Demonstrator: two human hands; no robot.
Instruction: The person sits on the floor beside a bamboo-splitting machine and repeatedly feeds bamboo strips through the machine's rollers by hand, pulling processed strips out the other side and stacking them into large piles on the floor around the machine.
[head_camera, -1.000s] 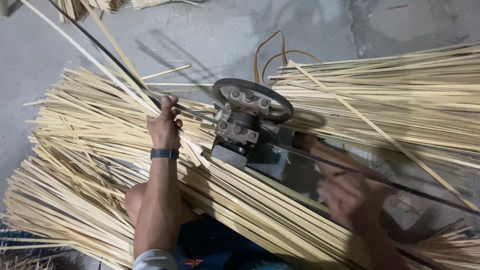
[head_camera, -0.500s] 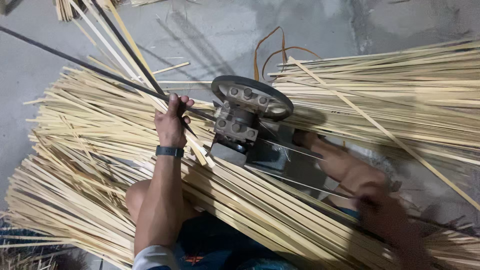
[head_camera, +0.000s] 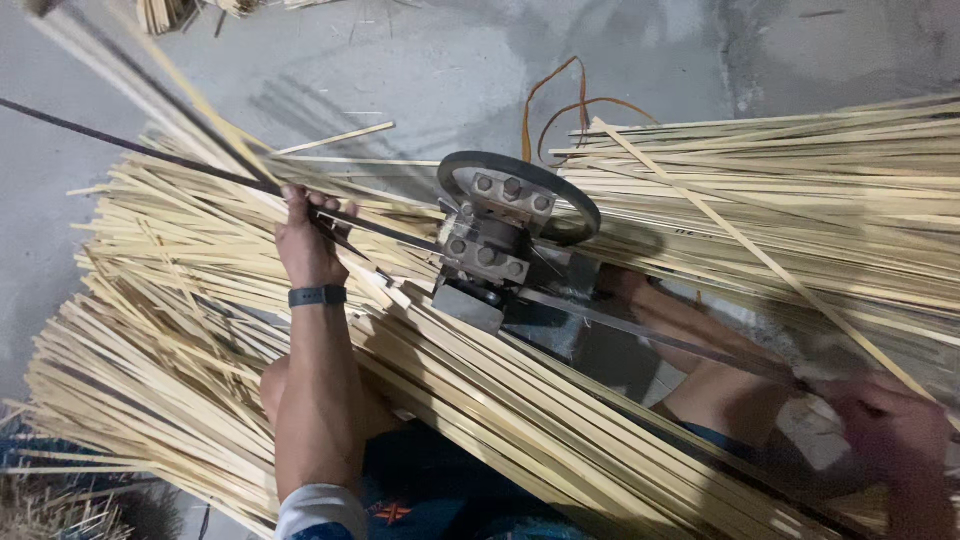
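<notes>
1. Position. My left hand (head_camera: 308, 245) is closed around a dark strip (head_camera: 150, 152) just beside the inlet of the splitting machine (head_camera: 495, 250), fingers wrapped over the strip where it enters the bolted head. My right hand (head_camera: 895, 435) is at the outlet side, low right in the view. It is blurred; it appears to be pinching the thin slat (head_camera: 660, 335) that comes out of the machine, but I cannot tell the grip for certain.

2. Location of the work. The strip runs from upper left, through my left hand, into the machine. The slat leaves toward my right hand. Piles of pale bamboo strips (head_camera: 180, 330) lie on the floor (head_camera: 420, 80) on both sides and across my lap.

3. Hazard, pinch. My left fingers (head_camera: 300, 200) are near the machine head. If the strip is drawn in fast, the hand may follow it toward the head.

4. Hazard, cuts. The strip edges look thin and sharp. A bare closed hand sliding along one may be sliced or take splinters.

5. Hazard, whip. The long free end of the strip rises up left, well apart from any support. It may swing or snap.

6. Hazard, snag. Loose strips lie touching the machine base and could be dragged in with the fed strip, jamming it.

7. Hazard, cord. An orange cord (head_camera: 545, 105) loops behind the wheel (head_camera: 520, 190), near the pile of strips.
</notes>
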